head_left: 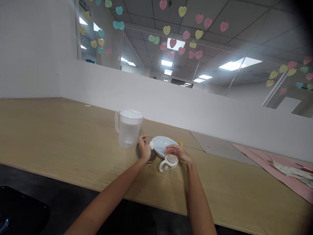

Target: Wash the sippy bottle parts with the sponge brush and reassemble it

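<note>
My left hand (144, 150) is closed, with a small white cap-like piece (152, 145) at its fingers, over a dark round tray (154, 158). My right hand (179, 153) reaches over the edge of a white oval plate (163, 141), its fingers bent together. A thin line shows at those fingertips; what they hold, if anything, is too small to name. Just below that hand stands a small clear container (172, 160) with a white rim and curved white handle. Something yellow (180, 143) is partly hidden behind the right hand.
A translucent pitcher (129, 132) with a white lid, seemingly holding liquid, stands left of the plate. Pink sheeting (264, 160) with a whitish cloth (292, 173) lies at the far right of the wooden table (73, 140). A white wall (156, 101) with windows runs behind.
</note>
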Available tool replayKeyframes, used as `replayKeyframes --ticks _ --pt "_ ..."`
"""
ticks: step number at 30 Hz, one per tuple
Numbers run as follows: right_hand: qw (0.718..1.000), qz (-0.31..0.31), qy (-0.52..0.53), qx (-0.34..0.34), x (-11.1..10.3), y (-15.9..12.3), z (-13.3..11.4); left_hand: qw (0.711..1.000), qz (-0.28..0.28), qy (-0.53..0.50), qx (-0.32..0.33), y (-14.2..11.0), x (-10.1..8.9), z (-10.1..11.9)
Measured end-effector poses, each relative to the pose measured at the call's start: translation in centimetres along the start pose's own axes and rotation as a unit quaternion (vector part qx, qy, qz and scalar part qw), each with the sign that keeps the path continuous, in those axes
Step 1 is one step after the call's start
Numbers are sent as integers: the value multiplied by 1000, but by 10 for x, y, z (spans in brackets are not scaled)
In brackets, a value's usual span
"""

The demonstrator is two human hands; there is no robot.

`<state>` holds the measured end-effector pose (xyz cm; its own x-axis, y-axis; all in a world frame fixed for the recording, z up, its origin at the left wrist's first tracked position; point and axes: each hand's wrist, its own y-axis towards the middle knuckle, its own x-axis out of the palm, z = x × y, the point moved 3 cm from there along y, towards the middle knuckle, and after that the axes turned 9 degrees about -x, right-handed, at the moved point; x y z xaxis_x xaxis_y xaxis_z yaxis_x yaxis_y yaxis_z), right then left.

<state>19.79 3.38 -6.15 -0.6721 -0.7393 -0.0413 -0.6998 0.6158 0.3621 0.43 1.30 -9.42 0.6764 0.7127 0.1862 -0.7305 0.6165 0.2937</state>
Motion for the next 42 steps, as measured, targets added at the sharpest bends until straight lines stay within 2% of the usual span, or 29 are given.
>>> replayKeyframes --ticks 3,7,10,13,16,18,21,23,25,28,34,37,42 --pt "1000 11 -3 12 2 2 -1 991 -69 -108 -43 -5 8 7" --pt "993 100 -68 8 0 6 2 933 -215 -238 -162 -17 24 11" --pt "982 151 -117 -13 -4 9 6 895 -282 -270 -217 -27 31 13" --pt "981 153 -119 -10 -8 11 12 874 -318 -278 -238 -33 32 16" --pt "976 186 -110 -24 -15 11 15 871 -334 -275 -232 -37 31 21" --pt "970 216 -102 -37 -18 11 16 883 -343 -249 -200 -39 29 25" --pt "966 235 -85 -59 -19 12 15 918 -354 -158 -85 -43 25 34" --pt "966 233 -80 -73 -17 12 14 931 -351 -100 -10 -45 23 38" --pt "967 226 -83 -80 -15 12 12 937 -341 -71 26 -47 22 39" --pt "969 213 -95 -78 -14 13 11 939 -334 -75 3 -45 23 36" --pt "964 221 -130 -71 -18 14 10 921 -335 -159 -123 -42 25 36" --pt "967 209 -131 -63 -17 15 11 914 -337 -175 -146 -44 24 39" --pt "976 191 -78 -65 -10 13 7 902 -336 -209 -174 -46 24 39"
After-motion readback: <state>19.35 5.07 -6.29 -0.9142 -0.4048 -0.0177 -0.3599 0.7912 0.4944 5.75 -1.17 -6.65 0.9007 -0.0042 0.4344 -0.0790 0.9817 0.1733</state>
